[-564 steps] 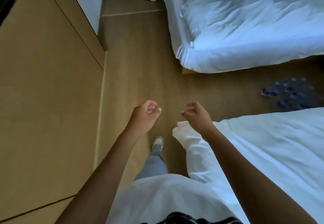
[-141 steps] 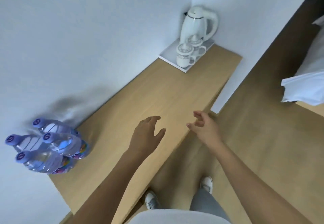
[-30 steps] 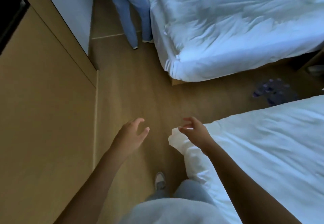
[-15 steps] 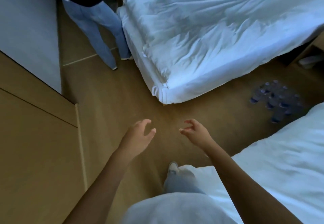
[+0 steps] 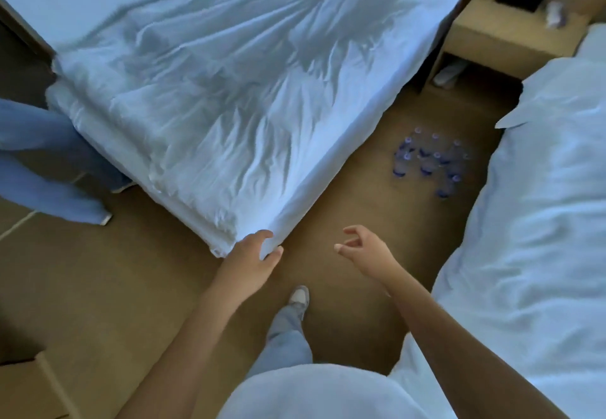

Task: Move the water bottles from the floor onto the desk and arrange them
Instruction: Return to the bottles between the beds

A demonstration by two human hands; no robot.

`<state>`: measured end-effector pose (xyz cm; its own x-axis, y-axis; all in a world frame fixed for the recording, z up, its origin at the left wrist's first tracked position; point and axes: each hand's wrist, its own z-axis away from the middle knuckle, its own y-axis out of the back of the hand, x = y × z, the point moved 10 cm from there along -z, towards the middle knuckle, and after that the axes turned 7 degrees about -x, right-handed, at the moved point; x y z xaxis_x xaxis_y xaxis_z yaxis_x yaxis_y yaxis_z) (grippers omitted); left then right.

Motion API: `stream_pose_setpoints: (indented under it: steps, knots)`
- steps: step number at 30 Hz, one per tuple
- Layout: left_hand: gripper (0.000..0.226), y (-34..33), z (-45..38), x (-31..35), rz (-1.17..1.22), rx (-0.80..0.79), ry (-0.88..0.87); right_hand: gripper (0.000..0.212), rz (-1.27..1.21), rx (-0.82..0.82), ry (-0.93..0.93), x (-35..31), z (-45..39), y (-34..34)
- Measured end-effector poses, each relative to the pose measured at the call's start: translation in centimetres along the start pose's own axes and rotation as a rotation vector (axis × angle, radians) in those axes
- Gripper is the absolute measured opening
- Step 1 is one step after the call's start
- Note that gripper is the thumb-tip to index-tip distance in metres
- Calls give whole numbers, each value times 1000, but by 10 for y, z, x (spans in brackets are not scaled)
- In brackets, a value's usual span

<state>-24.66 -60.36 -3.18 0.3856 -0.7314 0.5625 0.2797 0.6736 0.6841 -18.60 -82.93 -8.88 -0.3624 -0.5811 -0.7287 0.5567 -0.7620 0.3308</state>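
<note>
- Head view: we are walking into the aisle between the two beds, and our view is swinging right compared with a moment ago, so the bottles point(image 5: 429, 163) are sitting nearer the middle of the picture and showing more plainly.
- The bottles are standing clustered on the floor point(image 5: 344, 215) between the left bed point(image 5: 229, 90) and the right bed point(image 5: 531, 238), well ahead of us and just short of the nightstand point(image 5: 498, 31).
- Our left hand point(image 5: 252, 261) is hanging with its grip apart and empty; it overlaps the left bed's corner, though we cannot tell whether it is touching.
- Our right hand point(image 5: 367, 251) is also reaching forward with fingers loosely curled, holding nothing.
- Another person's legs point(image 5: 39, 163) are showing at the left edge, well apart from the bottles.
- The worktop is out of view here. We are judging this as a return trip: the floor cluster is not yet picked up, so more carrying is remaining.
</note>
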Motion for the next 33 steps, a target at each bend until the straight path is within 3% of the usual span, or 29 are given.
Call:
stream_pose_setpoints:
  steps: [9,17,26,33]
  knots:
    - [46,17,-173,117,-248,-192,-242,51,-228,291,-176,22,-43,113]
    - [46,-57,-283,266,-337,-370,-452,51,-323,487,-298,77,-77,234]
    - [45,-132,-401,408,-358,-415,-476,50,-310,468,-346,106,-147,395]
    - [47,-159,-481,463,-350,-448,-447,51,-288,437,-388,114,-202,489]
